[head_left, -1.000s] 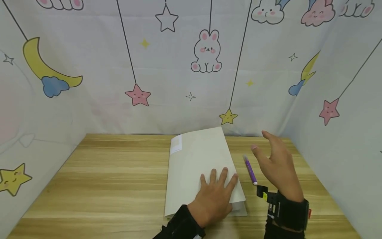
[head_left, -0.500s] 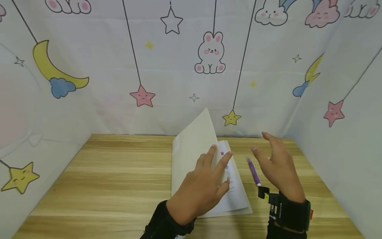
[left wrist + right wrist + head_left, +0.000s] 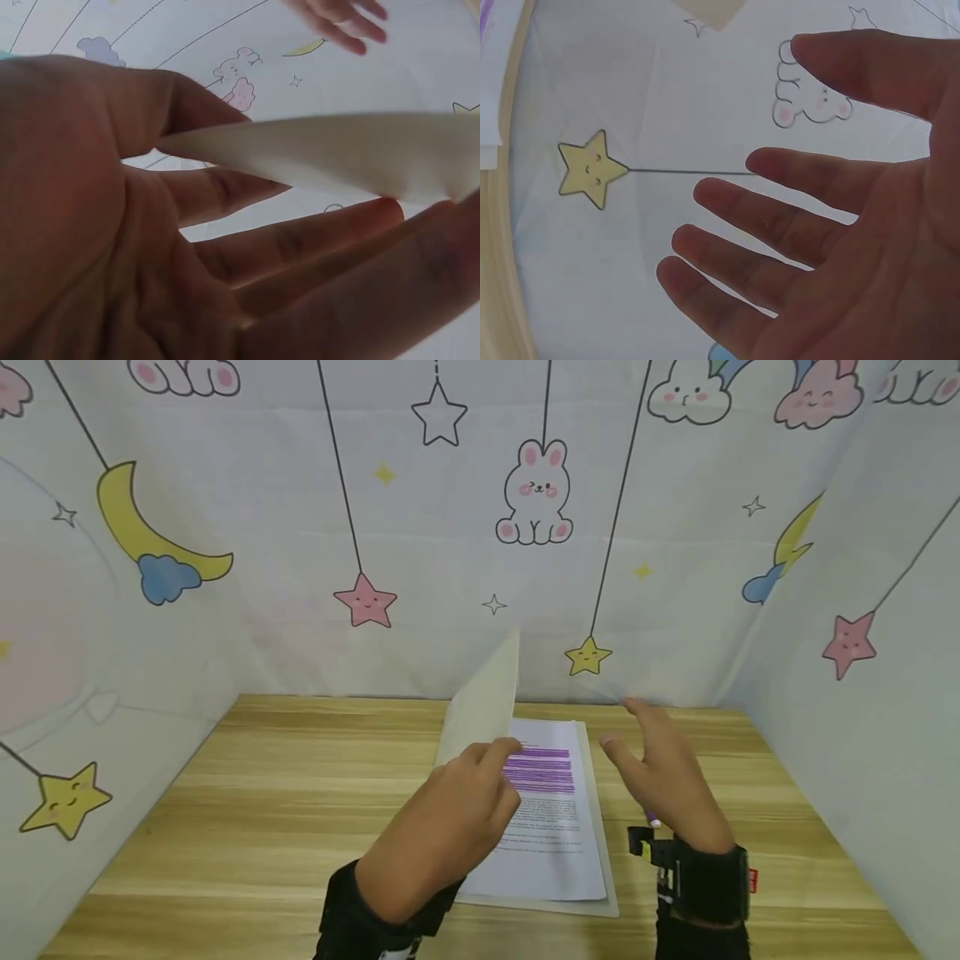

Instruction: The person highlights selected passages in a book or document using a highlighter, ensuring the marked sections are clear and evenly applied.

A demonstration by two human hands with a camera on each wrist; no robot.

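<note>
Table [image 3: 285,777], with a pale folder [image 3: 480,710] at its middle, cover [image 3: 337,150] raised at left, seemingly to expose the printed sheet [image 3: 551,835] inside. Left hand [image 3: 442,827]: cover gripped between thumb and fingers. Right hand [image 3: 667,785]: empty, fingers extended, apparently held clear of the sheet. Mostly hidden behind it, a purple pen [image 3: 651,817].

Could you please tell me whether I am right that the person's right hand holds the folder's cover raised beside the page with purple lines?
Not quite: the head view shows that it is the left hand that holds the folder's cover raised beside the page with purple lines. The right hand is apart from the cover, holding nothing.
</note>
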